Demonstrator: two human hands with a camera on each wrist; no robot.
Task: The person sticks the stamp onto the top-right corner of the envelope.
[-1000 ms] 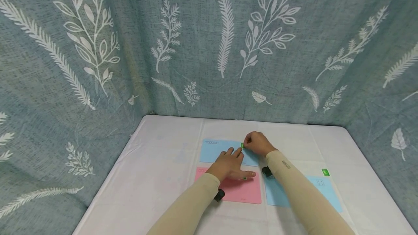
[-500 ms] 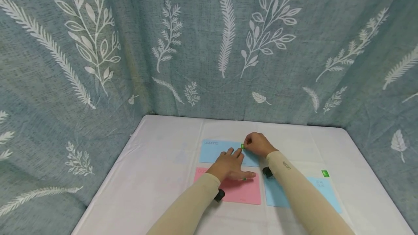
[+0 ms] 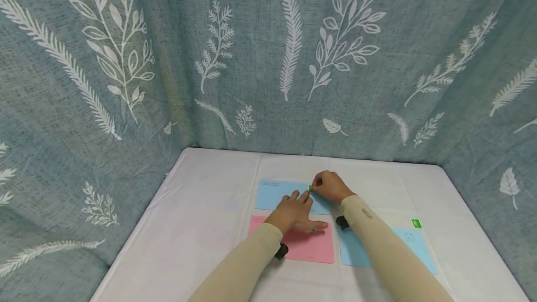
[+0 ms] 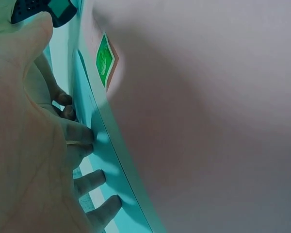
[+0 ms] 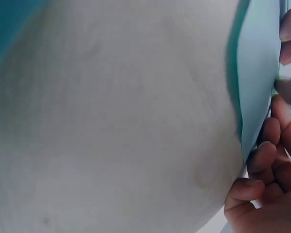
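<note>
Fingers spread, my left hand (image 3: 293,212) presses its fingertips on the far blue envelope (image 3: 274,197), while its palm and thumb stretch over a pink envelope (image 3: 316,250). At the blue envelope's upper right corner lies a small green stamp (image 3: 310,188). My right hand (image 3: 331,186) pinches this stamp's right edge between thumb and forefinger; the right wrist view has the curled fingers (image 5: 263,158) along the blue envelope's (image 5: 257,73) edge. Another green stamp (image 4: 105,60) sits on the pink envelope, partly hidden by the left thumb in the head view.
A second blue envelope (image 3: 413,243) lies at the right, partly under the right forearm, with a green stamp (image 3: 416,223) at its top right corner. White cloth covers the table (image 3: 209,209). A leaf-patterned curtain (image 3: 260,59) hangs behind and at both sides.
</note>
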